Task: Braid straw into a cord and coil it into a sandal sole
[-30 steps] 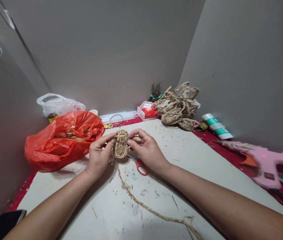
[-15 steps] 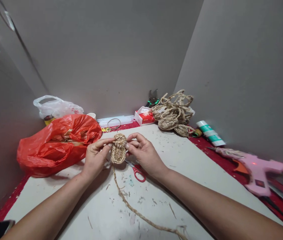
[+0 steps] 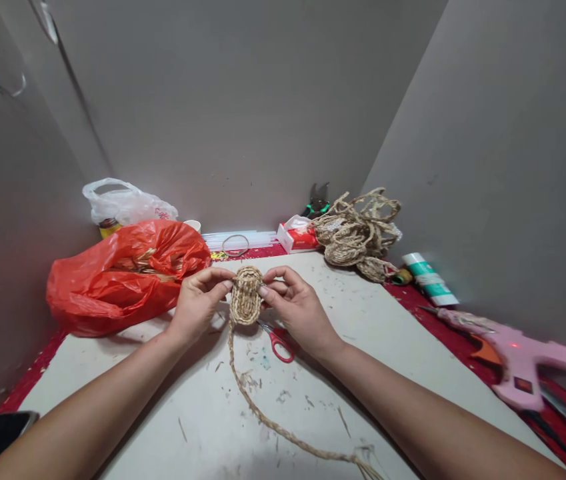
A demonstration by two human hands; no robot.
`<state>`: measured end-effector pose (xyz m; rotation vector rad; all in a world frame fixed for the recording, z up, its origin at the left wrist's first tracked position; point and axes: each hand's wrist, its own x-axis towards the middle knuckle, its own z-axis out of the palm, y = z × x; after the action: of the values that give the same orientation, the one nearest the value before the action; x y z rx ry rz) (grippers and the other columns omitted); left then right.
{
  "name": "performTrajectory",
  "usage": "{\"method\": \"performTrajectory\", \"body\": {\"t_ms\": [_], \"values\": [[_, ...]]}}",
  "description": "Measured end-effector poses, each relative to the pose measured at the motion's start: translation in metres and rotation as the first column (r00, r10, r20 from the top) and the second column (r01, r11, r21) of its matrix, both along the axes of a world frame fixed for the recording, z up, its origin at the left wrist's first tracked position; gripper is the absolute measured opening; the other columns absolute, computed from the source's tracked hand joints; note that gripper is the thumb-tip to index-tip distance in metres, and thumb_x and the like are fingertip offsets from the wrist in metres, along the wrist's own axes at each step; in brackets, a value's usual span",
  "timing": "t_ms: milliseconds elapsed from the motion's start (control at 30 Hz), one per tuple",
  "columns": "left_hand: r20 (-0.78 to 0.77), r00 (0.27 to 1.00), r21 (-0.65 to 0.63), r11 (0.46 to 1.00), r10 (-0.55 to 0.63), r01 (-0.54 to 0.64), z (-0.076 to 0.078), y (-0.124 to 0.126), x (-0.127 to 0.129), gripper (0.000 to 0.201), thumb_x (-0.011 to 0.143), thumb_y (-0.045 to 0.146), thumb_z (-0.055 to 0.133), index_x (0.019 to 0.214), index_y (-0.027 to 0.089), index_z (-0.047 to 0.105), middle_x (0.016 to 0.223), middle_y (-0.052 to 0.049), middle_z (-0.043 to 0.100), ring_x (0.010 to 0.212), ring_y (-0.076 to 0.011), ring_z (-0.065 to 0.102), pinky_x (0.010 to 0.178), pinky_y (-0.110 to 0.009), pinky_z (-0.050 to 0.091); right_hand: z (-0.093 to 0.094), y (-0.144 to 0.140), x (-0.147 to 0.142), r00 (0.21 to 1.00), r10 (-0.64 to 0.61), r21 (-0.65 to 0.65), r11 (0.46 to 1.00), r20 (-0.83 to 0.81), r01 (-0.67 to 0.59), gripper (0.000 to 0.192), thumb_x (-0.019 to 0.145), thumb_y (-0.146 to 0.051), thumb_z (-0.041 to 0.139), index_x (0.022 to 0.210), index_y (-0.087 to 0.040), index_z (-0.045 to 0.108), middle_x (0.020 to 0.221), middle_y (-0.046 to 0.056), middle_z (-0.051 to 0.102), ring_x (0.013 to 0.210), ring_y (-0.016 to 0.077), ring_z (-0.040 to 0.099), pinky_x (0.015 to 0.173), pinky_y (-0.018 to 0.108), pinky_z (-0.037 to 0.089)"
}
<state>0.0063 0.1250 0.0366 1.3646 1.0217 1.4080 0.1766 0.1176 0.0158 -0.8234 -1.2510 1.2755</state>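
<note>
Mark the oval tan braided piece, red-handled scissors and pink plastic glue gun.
Oval tan braided piece [image 3: 247, 300], head view: middle of its flat coil.
Red-handled scissors [image 3: 273, 335], head view: red handle.
Pink plastic glue gun [image 3: 520, 362], head view: main body.

No text is legible; the white bag [image 3: 133, 205] bears blurred red print [image 3: 165, 213].

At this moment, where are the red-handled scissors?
In the head view, the scissors lie near the middle of the pale surface, partly hidden by the right hand, below and right of the coiled piece.
</note>
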Motion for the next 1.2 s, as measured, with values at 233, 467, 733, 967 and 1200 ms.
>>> {"method": "performTrajectory", "body": {"t_ms": [233,467,733,967,1200], "values": [[-0.041,0.999,0.043,0.999,0.018,-0.016,-0.007,-0.002,0.003,0.011,0.068,0.019,0.072,0.078,0.016,0.07,0.078,-0.002,0.07,0.069,-0.0124,0.062,0.069,-0.024,0.05,-0.002,0.0,0.0,1.0,-0.015,0.001,1.0,-0.003,0.015,0.027,0.074,-0.036,0.069,0.087,-0.023,0.049,0.071,-0.004,0.067,0.062,0.0121,0.062,0.061,0.026,0.05],[0.026,0.998,0.034,0.998,0.054,-0.055,-0.014,-0.003,0.007,0.011,0.066,0.019,0.074,0.074,0.015,0.068,0.074,-0.002,0.069,0.069,-0.0123,0.062,0.07,-0.024,0.05,-0.002,0.0,-0.001,0.997,-0.062,-0.021,0.998,0.033,0.063,0.026,0.07,-0.036,0.071,0.083,-0.023,0.052,0.072,-0.003,0.066,0.064,0.0132,0.062,0.06,0.026,0.052],[0.016,0.997,0.028,0.996,0.08,-0.08,-0.016,-0.007,0.01,0.017,0.068,0.018,0.071,0.082,0.017,0.061,0.076,0.001,0.063,0.07,-0.0104,0.059,0.065,-0.021,0.046,-0.006,-0.002,-0.001,0.969,-0.209,0.106,0.975,0.132,0.196,0.012,0.072,-0.031,0.069,0.075,-0.02,0.064,0.075,0.001,0.066,0.068,0.0161,0.062,0.066,0.03,0.052],[0.071,0.992,-0.137,0.984,-0.107,0.116,-0.014,-0.005,0.012,0.036,0.065,0.016,0.068,0.101,0.015,0.065,0.086,-0.003,0.067,0.073,-0.0126,0.059,0.065,-0.023,0.045,-0.006,-0.001,-0.001,0.972,-0.206,0.069,0.978,0.113,0.199,0.013,0.07,-0.031,0.071,0.073,-0.019,0.068,0.072,0.002,0.069,0.065,0.0159,0.061,0.065,0.031,0.052],[0.179,0.965,-0.235,0.944,-0.19,0.23,-0.013,-0.008,0.015,0.022,0.065,0.022,0.075,0.085,0.013,0.07,0.075,-0.003,0.064,0.066,-0.0111,0.056,0.063,-0.022,0.044,-0.006,-0.002,-0.004,0.985,-0.154,0.01,0.988,0.083,0.154,0.012,0.068,-0.029,0.072,0.075,-0.019,0.072,0.077,0.004,0.073,0.071,0.0173,0.064,0.072,0.035,0.053]]}}
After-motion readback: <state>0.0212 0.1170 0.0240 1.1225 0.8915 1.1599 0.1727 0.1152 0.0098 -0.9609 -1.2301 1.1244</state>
